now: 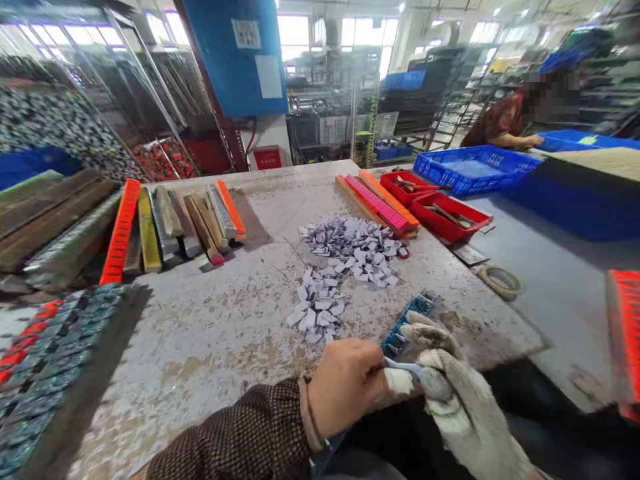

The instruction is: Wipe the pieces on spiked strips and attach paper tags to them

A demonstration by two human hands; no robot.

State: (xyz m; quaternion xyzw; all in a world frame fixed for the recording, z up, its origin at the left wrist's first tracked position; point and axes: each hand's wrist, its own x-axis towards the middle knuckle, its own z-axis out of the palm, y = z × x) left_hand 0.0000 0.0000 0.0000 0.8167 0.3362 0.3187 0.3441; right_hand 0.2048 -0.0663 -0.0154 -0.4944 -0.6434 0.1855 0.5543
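Note:
My left hand (345,373), bare under a brown checked sleeve, is closed in a pinch near the front edge of the table. A white wrapping (399,381) shows at its fingertips. Against it, my right hand (450,380) in a worn whitish glove is also closed, thumb and fingers together. Between the two sits a small pale blue-grey piece (407,367), mostly covered by fingers. A glittery blue strip (417,308) runs slantwise beneath both hands, with small pale pieces along it. Just beyond lies a loose heap of small white paper-like pieces (350,247).
Orange and pink bars (380,200) lie behind the heap, beside red trays (450,217) of tools. A tape roll (500,281) and blue crate (475,170) are to the right. Wooden and metal bars (193,223) line the left. A co-worker (505,117) bends at the back right.

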